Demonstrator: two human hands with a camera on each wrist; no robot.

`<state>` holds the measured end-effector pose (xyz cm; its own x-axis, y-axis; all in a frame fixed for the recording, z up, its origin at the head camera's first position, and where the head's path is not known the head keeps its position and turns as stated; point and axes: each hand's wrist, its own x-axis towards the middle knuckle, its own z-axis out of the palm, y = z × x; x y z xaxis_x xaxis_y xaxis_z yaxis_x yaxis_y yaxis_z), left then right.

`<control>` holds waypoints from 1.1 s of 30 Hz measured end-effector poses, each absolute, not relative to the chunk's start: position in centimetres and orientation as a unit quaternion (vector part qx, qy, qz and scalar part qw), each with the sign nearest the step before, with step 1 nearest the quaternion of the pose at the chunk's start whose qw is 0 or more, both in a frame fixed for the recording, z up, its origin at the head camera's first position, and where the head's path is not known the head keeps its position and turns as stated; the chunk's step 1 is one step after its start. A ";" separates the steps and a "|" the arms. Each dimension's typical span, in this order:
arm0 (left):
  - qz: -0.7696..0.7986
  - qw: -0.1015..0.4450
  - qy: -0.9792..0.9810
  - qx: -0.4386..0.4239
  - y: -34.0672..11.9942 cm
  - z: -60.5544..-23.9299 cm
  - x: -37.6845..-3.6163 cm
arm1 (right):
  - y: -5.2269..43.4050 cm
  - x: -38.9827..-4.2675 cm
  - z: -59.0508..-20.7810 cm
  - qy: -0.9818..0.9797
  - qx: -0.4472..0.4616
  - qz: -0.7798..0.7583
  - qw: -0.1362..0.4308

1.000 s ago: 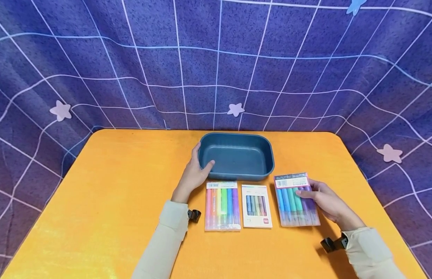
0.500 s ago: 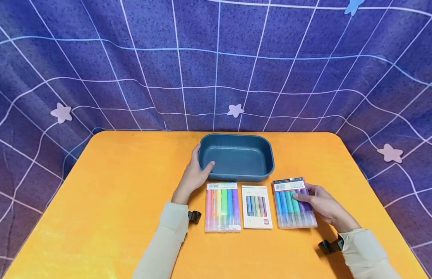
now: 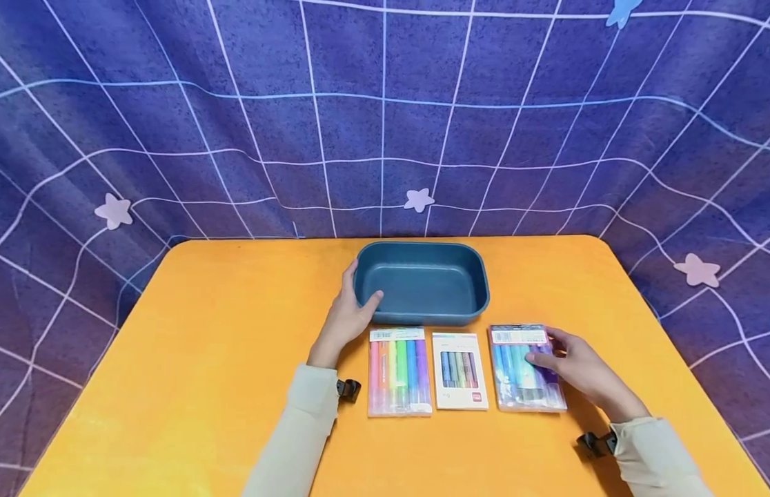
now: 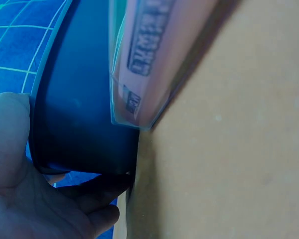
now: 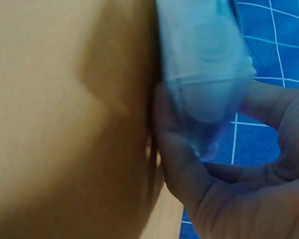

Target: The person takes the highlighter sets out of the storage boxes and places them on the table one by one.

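My left hand point(image 3: 344, 319) grips the left end of a dark blue plastic bin point(image 3: 431, 319), thumb over the rim and fingers along the outside wall. In the left wrist view the bin's wall point(image 4: 84, 99) rises beside that hand. To the right, my right hand point(image 3: 586, 373) pinches a clear pack of blue, green and purple markers point(image 3: 515, 373) by its right side. The thumb lies on top, and in the right wrist view fingers point(image 5: 177, 154) reach under the pack point(image 5: 204, 74). Inside the bin only its bare floor shows.
In front of the bin lie a clear pack of rainbow-coloured markers point(image 3: 399, 373) and a white box with a window point(image 3: 461, 397), side by side. They rest on an orange table point(image 3: 223, 359). A blue gridded curtain point(image 3: 348, 124) hangs behind its back edge.
The marker pack in my right hand has come down a little and tilted, so its top edge shows and glare covers its front. My left hand stays on the bin.
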<state>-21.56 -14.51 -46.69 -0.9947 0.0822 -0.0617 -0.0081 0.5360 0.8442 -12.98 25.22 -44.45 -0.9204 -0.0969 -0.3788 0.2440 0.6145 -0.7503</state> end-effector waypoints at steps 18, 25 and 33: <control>0.485 0.045 0.873 0.034 -14.5 -46.8 -21.2 | 25.6 -11.6 -42.7 0.898 -0.006 -0.407 0.165; 0.468 0.050 0.882 0.027 -14.4 -46.7 -21.3 | 26.1 -11.8 -41.8 0.930 -0.028 -0.342 0.135; 0.430 0.036 0.901 0.035 -14.8 -45.5 -21.0 | 24.6 -12.5 -40.5 0.941 -0.048 -0.314 0.117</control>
<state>-20.97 -14.82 -45.48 -0.9950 0.0938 -0.0346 0.0322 0.6278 0.7777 -12.52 24.63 -40.46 -0.9679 -0.1643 -0.1904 -0.0169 0.7979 -0.6026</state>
